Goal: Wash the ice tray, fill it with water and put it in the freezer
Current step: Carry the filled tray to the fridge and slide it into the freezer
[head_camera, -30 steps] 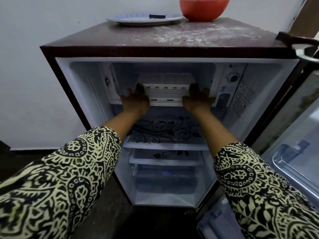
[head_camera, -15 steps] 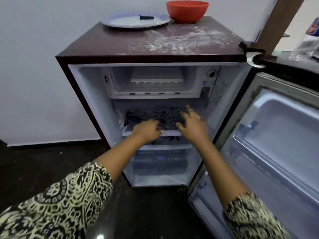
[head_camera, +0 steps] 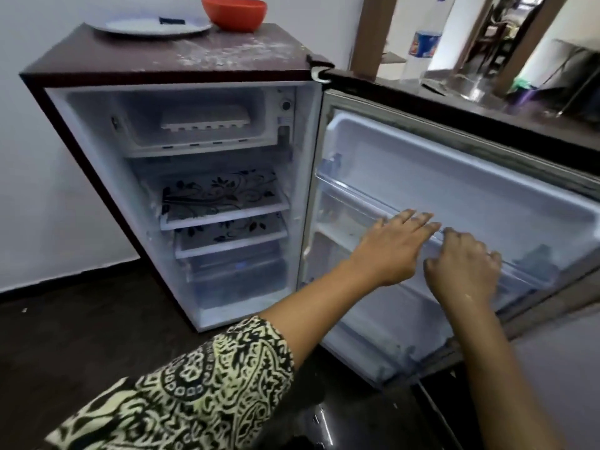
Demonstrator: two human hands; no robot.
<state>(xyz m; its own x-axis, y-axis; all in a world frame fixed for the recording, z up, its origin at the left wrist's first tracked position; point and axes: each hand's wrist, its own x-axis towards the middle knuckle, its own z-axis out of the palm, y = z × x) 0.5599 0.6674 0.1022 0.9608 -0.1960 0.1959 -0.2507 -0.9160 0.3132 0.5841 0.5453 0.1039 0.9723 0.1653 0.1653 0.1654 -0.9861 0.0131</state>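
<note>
The white ice tray (head_camera: pixel 206 120) lies inside the freezer compartment (head_camera: pixel 194 142) at the top of the small open fridge (head_camera: pixel 97 76). No hand touches it. Both hands are over at the open fridge door (head_camera: pixel 454 177) on the right. My left hand (head_camera: pixel 394 246) has straight fingers that rest on the clear rail of the door shelf (head_camera: pixel 363 198). Just to its right, my right hand (head_camera: pixel 464 267) curls its fingers over the same rail.
On the fridge top stand a red bowl (head_camera: pixel 235 11) and a white plate (head_camera: pixel 152 26), with white powder spilt beside them. Floral-patterned shelves (head_camera: pixel 220 196) fill the fridge's middle. A dark counter (head_camera: pixel 487 105) runs behind the door. The floor is dark.
Both hands let go of the ice tray, drew out of the freezer, dropped past the middle shelf and moved right onto the door shelf rail. The view swung right.
</note>
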